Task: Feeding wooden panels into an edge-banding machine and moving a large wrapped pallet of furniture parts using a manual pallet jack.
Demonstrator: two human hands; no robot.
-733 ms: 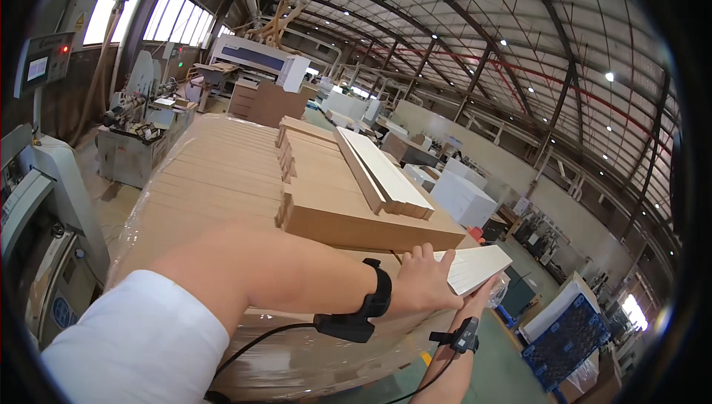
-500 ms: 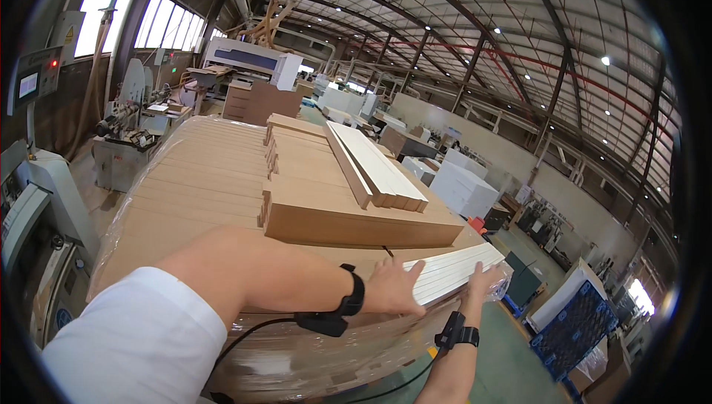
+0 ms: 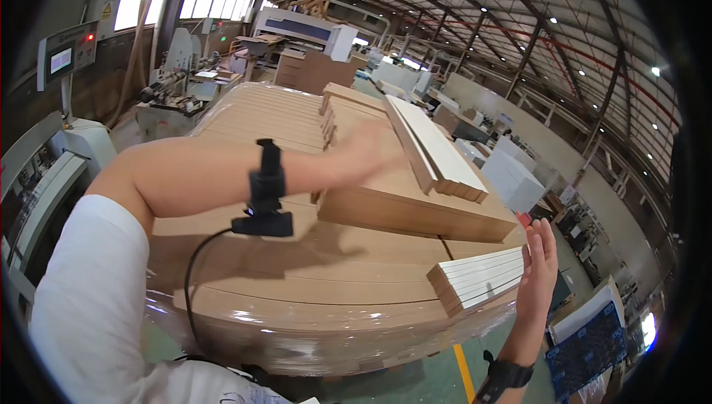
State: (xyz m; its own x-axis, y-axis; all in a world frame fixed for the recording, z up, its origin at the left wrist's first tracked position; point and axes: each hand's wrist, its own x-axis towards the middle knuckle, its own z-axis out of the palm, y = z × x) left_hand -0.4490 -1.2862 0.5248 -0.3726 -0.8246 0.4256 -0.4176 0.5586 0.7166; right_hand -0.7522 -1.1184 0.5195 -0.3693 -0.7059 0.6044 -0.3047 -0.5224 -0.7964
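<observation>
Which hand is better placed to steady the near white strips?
Right, likely: the right hand is open by the right end of the near white strips, contact unclear. The left hand, blurred, is over the brown board stack.

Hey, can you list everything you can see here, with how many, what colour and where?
Strip bundle: one, white top, brown ends, near right of the load
Raised board stack: one, brown, on the load
White-topped strips: several, on the raised stack
Board load: one, brown, centre
Plastic wrap: clear, around the load's side
Control panel: one, grey, upper left
White block: at least one, right
Blue pallet: one, lower right
Floor line: one, yellow, bottom
Wrist straps: two, black, one per arm
Left hand: one, blurred, over raised stack
Right hand: one, open, at bundle's right end
</observation>
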